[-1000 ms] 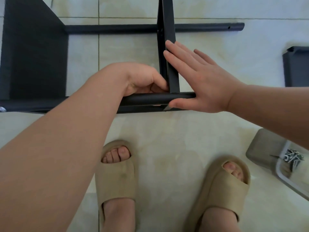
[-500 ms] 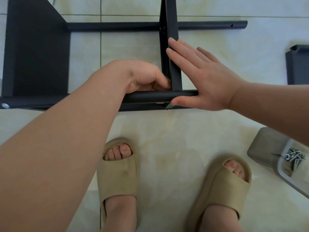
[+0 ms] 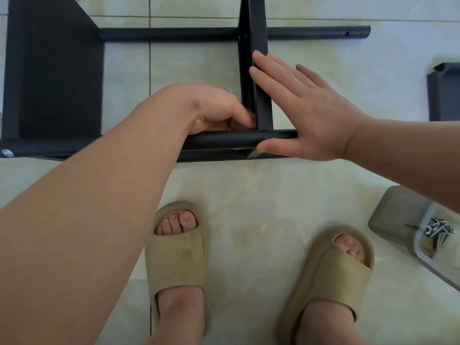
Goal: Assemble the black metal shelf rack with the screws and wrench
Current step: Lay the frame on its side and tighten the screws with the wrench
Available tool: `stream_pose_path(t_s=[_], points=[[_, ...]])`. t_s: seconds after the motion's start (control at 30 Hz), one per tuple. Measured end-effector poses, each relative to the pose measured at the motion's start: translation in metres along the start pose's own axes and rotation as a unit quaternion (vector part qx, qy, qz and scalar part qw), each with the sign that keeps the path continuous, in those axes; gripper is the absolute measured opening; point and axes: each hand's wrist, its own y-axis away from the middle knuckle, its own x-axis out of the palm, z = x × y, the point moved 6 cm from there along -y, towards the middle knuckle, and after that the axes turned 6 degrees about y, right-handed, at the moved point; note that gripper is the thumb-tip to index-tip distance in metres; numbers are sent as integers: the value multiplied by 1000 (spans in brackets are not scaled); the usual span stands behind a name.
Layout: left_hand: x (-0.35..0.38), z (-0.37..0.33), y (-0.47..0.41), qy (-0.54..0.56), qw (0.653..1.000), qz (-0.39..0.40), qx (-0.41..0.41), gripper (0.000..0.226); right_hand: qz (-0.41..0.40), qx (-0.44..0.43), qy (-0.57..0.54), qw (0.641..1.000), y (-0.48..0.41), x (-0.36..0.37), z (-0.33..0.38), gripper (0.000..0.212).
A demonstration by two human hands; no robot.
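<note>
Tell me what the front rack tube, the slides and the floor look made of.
Front rack tube: likely metal, matte black coating with a soft highlight along its curve. Slides: apparently moulded foam or rubber, beige, matte, seamless. Floor: glossy cream tiles, probably ceramic, with grout lines and reflections.

Black metal shelf rack | part-built, lying on its side on tiled floor, tubes joined by panels | screws | silver, heaped in clear tray, far right

Glossy cream floor tiles, thin grey grout lines, faint yellowish marbling, soft even light
</note>
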Motion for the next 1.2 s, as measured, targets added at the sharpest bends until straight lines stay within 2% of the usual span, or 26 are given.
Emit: stream_pose_path(t_s=[0.1, 0.27, 0.5, 0.73, 0.97, 1.1, 1.2], points=[[1, 0, 0, -11, 1000, -4, -6, 21, -2, 0, 0, 1000, 0, -1, 0, 106], [0, -5, -1, -65, 996, -47, 34, 14, -2, -1, 2, 1000, 0, 0, 0, 105], [1, -2, 2, -17, 1000, 14, 12, 23, -4, -1, 4, 1000, 0, 1, -1, 105], [-2, -6, -1, -75, 995, -50, 35, 15, -5, -1, 5, 1000, 0, 1, -1, 105], [1, -2, 2, -25, 1000, -9, 6, 20, -5, 1, 5, 1000, 1, 0, -1, 105], [0, -5, 0, -58, 997, -43, 24, 12, -6, 0, 8, 1000, 0, 1, -1, 104], [-1, -4, 0, -63, 997, -48, 24, 14, -9, 0, 8, 1000, 0, 1, -1, 104]])
